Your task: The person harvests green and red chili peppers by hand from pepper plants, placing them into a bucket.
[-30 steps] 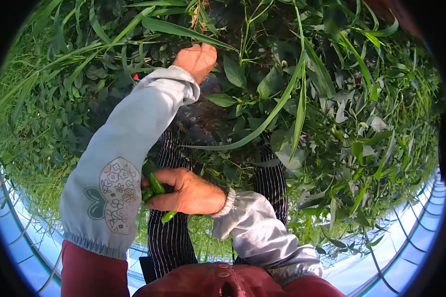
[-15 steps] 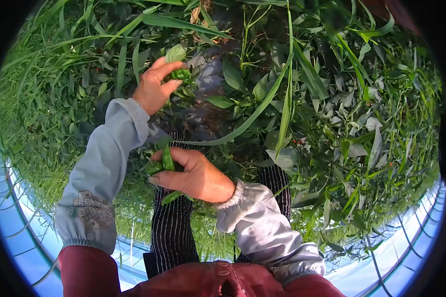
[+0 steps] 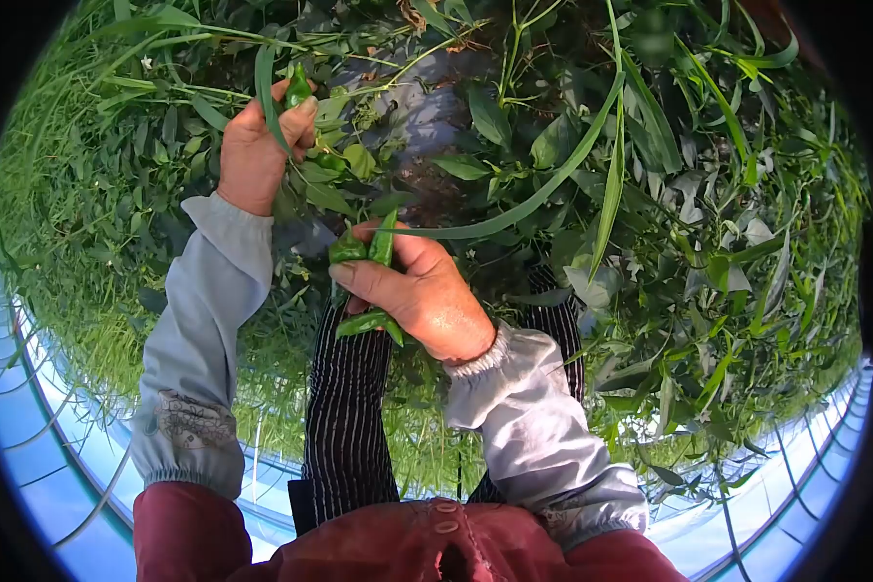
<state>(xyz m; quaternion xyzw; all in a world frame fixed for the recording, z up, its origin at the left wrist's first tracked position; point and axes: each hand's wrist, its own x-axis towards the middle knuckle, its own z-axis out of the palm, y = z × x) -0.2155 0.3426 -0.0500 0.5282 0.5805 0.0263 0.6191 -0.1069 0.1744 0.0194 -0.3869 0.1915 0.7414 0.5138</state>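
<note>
single green pepper [image 3: 297, 85]: upright, pinched in left hand [image 3: 254, 150] | pepper bunch [image 3: 364, 254]: green, glossy, clutched in right hand [image 3: 422, 296]

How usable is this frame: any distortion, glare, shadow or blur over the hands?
Head view throughout: heavy fisheye bending, black corners; sunlit leaves at right wash pale, bare ground shaded; left hand, right hand and the green peppers they hold sharp.

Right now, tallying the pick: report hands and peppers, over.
Left hand shut on one green pepper, up among the leaves. Right hand shut on bunch of peppers. Long grass blade crossing just above right hand.
</note>
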